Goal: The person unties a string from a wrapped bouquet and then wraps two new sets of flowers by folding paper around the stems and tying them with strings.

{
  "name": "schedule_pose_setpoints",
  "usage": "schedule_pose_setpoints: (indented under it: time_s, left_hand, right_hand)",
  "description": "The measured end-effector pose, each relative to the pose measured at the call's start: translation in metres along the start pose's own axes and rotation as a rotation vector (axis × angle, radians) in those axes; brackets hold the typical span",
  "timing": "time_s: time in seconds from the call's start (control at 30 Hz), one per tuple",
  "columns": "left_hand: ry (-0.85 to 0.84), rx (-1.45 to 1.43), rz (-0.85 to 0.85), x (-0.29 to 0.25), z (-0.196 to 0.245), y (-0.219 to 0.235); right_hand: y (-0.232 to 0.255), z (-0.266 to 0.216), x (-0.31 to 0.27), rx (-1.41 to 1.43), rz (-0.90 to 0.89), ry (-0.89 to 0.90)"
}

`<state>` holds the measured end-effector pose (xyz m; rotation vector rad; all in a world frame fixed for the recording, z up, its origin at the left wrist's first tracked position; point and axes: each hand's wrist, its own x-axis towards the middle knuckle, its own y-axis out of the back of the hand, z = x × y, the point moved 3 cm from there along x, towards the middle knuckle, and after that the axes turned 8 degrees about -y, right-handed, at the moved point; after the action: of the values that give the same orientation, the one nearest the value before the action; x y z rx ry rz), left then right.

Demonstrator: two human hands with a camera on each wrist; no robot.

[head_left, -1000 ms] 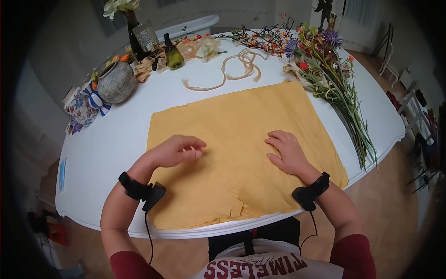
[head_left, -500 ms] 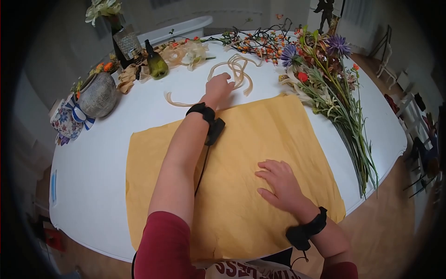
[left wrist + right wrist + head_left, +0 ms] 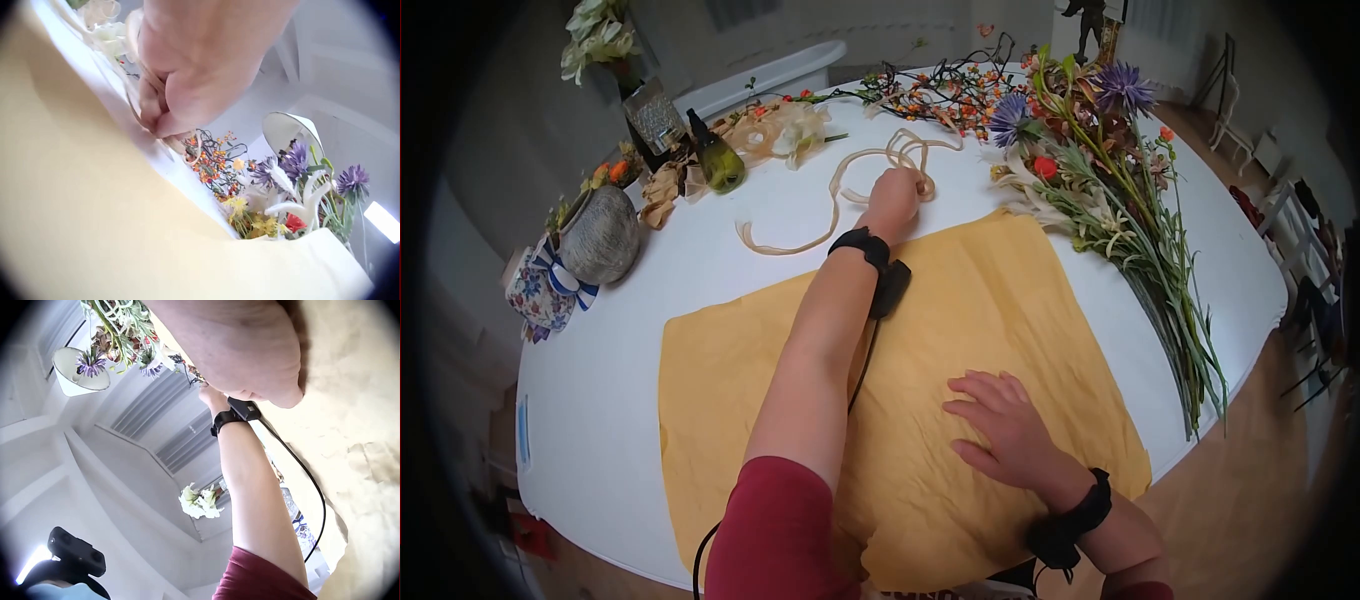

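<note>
My left hand (image 3: 893, 204) is stretched out past the far edge of the sheet and pinches a beige ribbon (image 3: 837, 190) between thumb and curled fingers. In the left wrist view, strands of the ribbon (image 3: 132, 31) loop beside the fingers of the left hand (image 3: 200, 69). The ribbon's loose tail lies curved on the white table to the left. A large yellow-brown paper sheet (image 3: 740, 370) is spread under my forearm. My right hand (image 3: 1007, 432) rests on the sheet's right part, fingers spread and holding nothing.
A long-stemmed flower bunch (image 3: 1130, 220) lies on the right of the white table (image 3: 600, 400). Berry branches (image 3: 945, 95) lie at the back. A green bottle (image 3: 720, 160), a grey pot (image 3: 600, 235) and a floral pot (image 3: 540, 295) stand on the left.
My left hand has gone from above the paper forward to the ribbon and now pinches it. The right hand stays over the sheet, now lower in the head view.
</note>
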<state>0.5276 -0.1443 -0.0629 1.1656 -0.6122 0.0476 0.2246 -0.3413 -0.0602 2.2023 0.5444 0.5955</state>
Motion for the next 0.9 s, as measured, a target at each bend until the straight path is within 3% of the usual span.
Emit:
schedule_pose_setpoints:
  time_s: [0.1,0.13,0.2,0.3,0.37,0.4,0.47,0.6,0.67,0.7,0.73,0.77,0.83,0.87,0.9]
  left_hand:
    - [-0.018,-0.207,0.179,0.021,0.019,0.041]
    - [0.069,-0.319,0.151,0.035,0.023,0.056]
    - [0.072,-0.696,0.151,0.045,0.054,0.104]
    - [-0.016,-0.933,0.132,0.068,0.067,0.146]
    - [-0.081,-1.000,0.344,0.072,0.074,0.172]
    - [-0.083,-1.000,0.342,0.070,0.074,0.174]
    - [-0.029,-1.119,0.523,0.066,0.050,0.175]
    - [0.212,-0.963,0.353,0.019,-0.029,0.148]
    - [0.421,-0.408,-0.043,-0.016,-0.072,0.127]
    - [0.397,0.109,-0.262,-0.028,-0.107,0.105]
    - [0.303,0.376,-0.376,-0.045,-0.120,0.095]
    - [0.487,0.330,-0.393,-0.058,-0.102,0.098]
    - [0.562,0.291,-0.469,-0.063,-0.064,0.104]
    - [0.565,0.287,-0.470,-0.060,-0.078,0.091]
    - [0.387,0.138,-0.416,-0.050,-0.086,0.073]
  right_hand:
    - [-0.001,0.000,-0.001,0.011,0.009,-0.006]
    - [0.000,0.001,-0.001,0.014,0.012,-0.018]
    - [0.000,0.001,-0.001,0.020,0.015,0.000]
    - [0.000,0.001,-0.002,0.026,0.023,0.009]
    - [0.000,0.002,-0.002,0.033,0.027,0.017]
    - [0.001,0.003,-0.002,0.042,0.029,0.026]
    - [0.000,0.003,-0.002,0.040,0.027,0.018]
    - [0.001,0.001,-0.002,0.039,0.020,0.008]
    - [0.000,0.001,-0.001,0.042,0.016,0.003]
    - [0.000,0.001,-0.001,0.037,0.015,-0.007]
    - [0.000,0.001,-0.001,0.037,0.009,-0.005]
    - [-0.001,0.002,-0.001,0.036,0.008,-0.006]
    - [-0.001,0.002,-0.001,0.030,0.006,-0.008]
    - [-0.001,0.001,-0.001,0.027,0.005,-0.010]
    - [-0.001,0.000,0.000,0.025,0.005,-0.011]
